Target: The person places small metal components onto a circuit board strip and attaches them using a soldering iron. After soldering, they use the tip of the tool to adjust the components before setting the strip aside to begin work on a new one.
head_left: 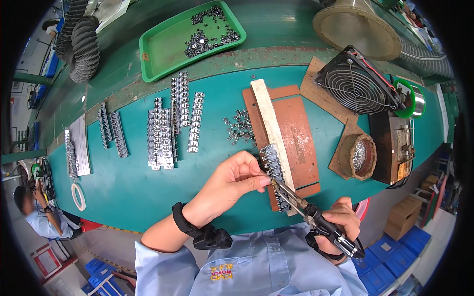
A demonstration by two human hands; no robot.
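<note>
My right hand is closed round the black handle of a soldering iron. Its metal tip reaches up and left to a strip of small metal components. That strip leans along a pale wooden bar on a reddish-brown board. My left hand is closed, thumb and forefinger pinched together beside the iron's tip at the strip. What the pinch holds is too small to make out. Just beyond my left hand lies a loose heap of small metal parts.
Several finished-looking strips lie left on the green mat. A green tray with small parts stands behind. At right are a black fan, a solder spool, a round pot and a metal box. A tape ring lies far left.
</note>
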